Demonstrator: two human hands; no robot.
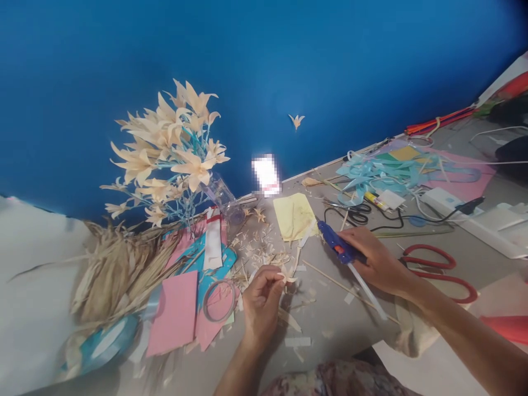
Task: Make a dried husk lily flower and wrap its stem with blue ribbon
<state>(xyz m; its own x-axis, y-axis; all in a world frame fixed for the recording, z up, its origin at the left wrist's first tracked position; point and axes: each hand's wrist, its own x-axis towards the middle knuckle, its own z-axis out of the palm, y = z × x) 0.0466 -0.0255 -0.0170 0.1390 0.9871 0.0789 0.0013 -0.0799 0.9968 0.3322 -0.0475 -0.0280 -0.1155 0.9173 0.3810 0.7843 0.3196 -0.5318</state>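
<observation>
Over the middle of the table, my left hand (263,300) pinches a small pale flower (287,278) made of petal-like strips between thumb and fingers. My right hand (373,257) is wrapped round a blue hot glue gun (335,242), a white glue stick (367,291) jutting from its back end. The gun's tip points up and left, beside a yellow paper square (295,216), apart from the flower. Cream scraps (264,250) lie scattered beyond my left hand. A bunch of pale husk flowers (165,143) on blue stems stands at the left in a clear plastic bottle (225,201).
Red-handled scissors (439,275) lie right of my right hand. Dried husks (107,275), pink paper (173,313), a tape roll (219,301) and blue ribbon (109,338) crowd the left. Light-blue strips (383,173), cables and a white power strip (474,220) lie at the right, before the blue wall (350,66).
</observation>
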